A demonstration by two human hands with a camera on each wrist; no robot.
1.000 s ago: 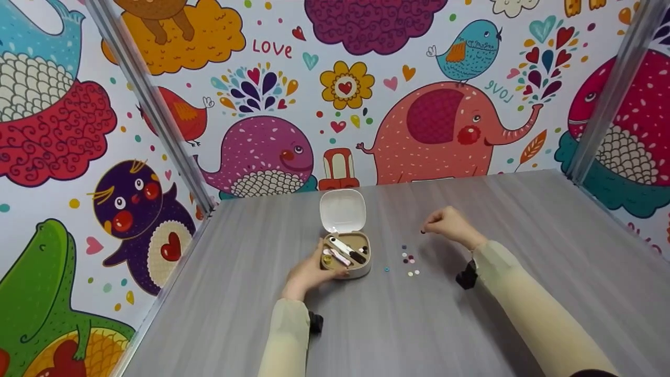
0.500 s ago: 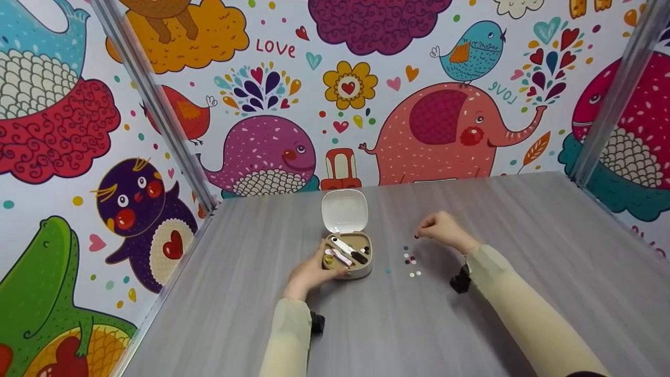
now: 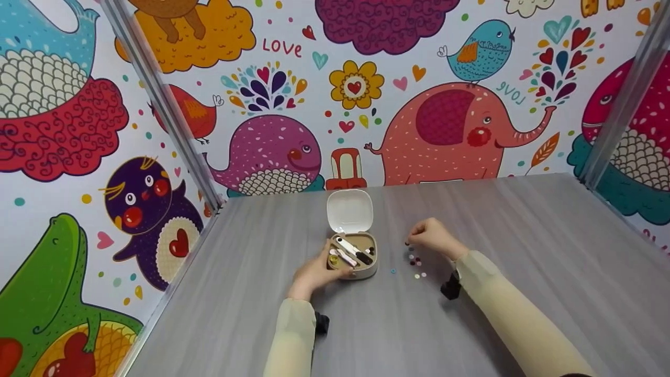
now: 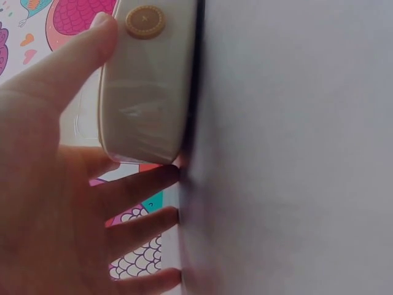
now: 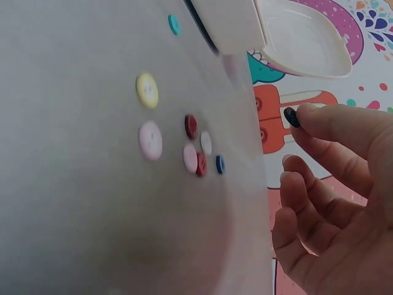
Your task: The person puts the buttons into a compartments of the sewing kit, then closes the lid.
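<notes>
My left hand [image 3: 313, 275] grips the left side of a small cream sewing box [image 4: 144, 92], its thumb on the front wall near a decorative button. The white lid [image 3: 349, 212] stands raised at the back. Inside the box lie a white-and-black tool [image 3: 355, 250], a gold-coloured round item [image 3: 334, 259] and a few dark buttons [image 3: 371, 251]. Between thumb and index finger, my right hand [image 3: 437, 238] pinches a dark button [image 5: 291, 117] above the table, right of the box. Its other fingers are loosely bent.
Several loose buttons lie on the grey table [image 3: 235, 314] right of the box: a yellow button [image 5: 147, 90], pink ones, dark red ones, a white one and a blue button [image 5: 221, 164]. A turquoise button [image 3: 393, 271] lies closest to the box. A cartoon-patterned wall [image 3: 293, 146] stands behind.
My right hand has moved left and slightly down, toward the box, with the dark button pinched in it. The left hand keeps its grip on the box. The head view has shifted slightly.
</notes>
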